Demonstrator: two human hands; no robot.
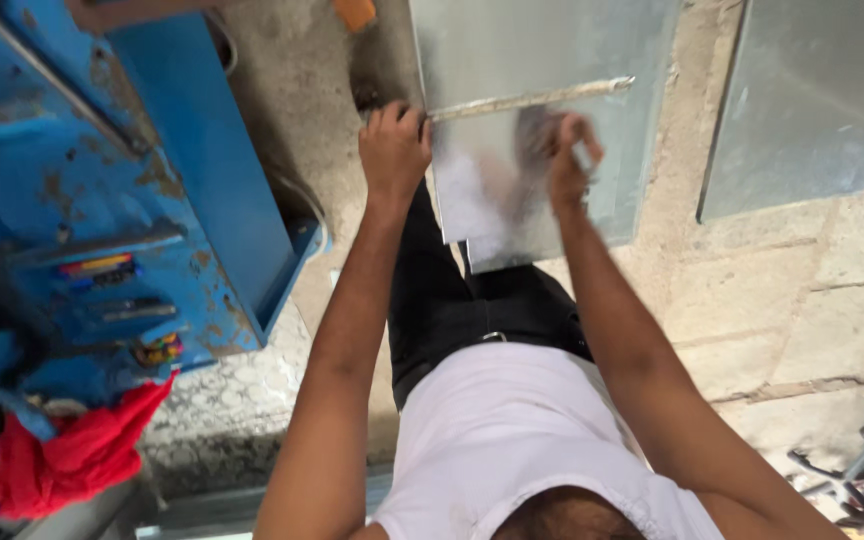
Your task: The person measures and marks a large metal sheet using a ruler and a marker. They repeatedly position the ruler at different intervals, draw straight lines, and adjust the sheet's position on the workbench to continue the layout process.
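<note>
Left hand (393,140) curled tight on the end of the long bar (532,98), lying sideways across the shiny metal sheet (512,200) toward the right; right hand (567,160) pinching a small blurred thing, just below the bar

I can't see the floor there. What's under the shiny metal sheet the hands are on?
Under the metal sheet only its edges show: rough concrete floor around it and dark trousers at its near end. Whatever lies beneath its middle is covered.

Single head-worn view. It looks steeply down, close over the metal sheet (542,130) on the floor.
</note>
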